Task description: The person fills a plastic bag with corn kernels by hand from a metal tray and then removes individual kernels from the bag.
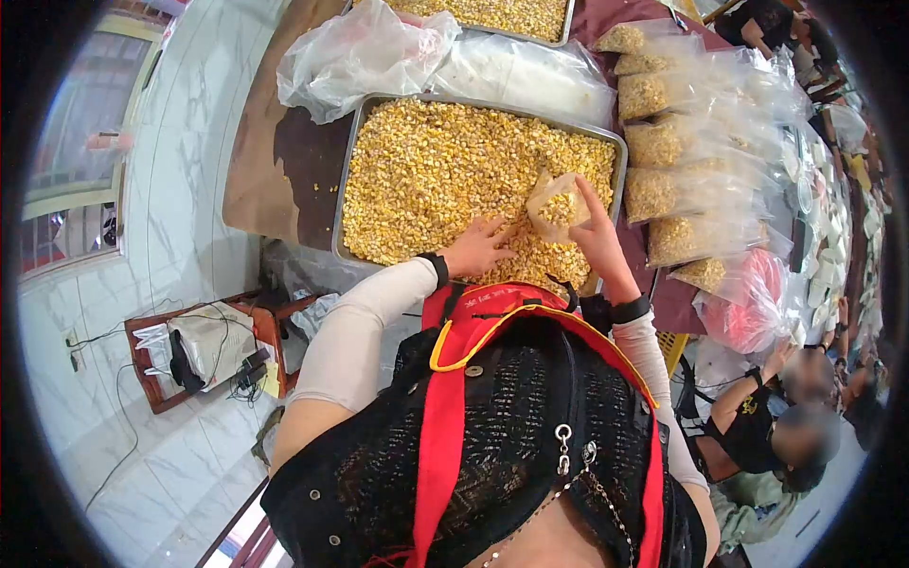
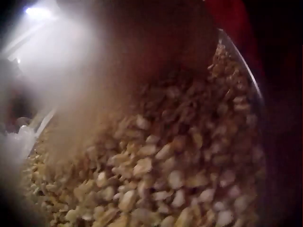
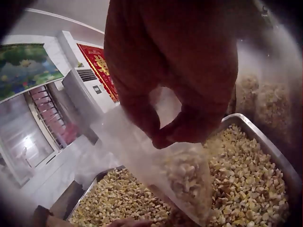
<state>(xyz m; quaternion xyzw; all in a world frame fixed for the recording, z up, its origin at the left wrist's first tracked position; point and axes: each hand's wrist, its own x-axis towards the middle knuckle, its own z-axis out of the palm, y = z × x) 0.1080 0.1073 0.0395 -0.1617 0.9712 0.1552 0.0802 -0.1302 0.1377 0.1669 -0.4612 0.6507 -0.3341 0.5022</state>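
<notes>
A metal tray [image 1: 492, 105] in the head view holds a wide layer of yellow corn kernels [image 1: 426, 180]. My left hand [image 1: 478, 248] rests on the kernels near the tray's close edge, its fingers spread. Over the right part of the tray, my right hand [image 1: 598, 241] pinches the mouth of a clear plastic bag [image 1: 557, 206] between thumb and finger. Some kernels lie in the bottom of this bag, as the right wrist view also shows with the bag [image 3: 184, 182] hanging low over the corn. Blur and shadow hide most of the left hand in its wrist view.
Several filled bags of corn [image 1: 653, 147] lie in a row right of the tray. Loose plastic bags [image 1: 360, 57] and a second tray of kernels [image 1: 492, 14] are beyond it. A pink bag [image 1: 748, 298] is at the right, near other people [image 1: 757, 426].
</notes>
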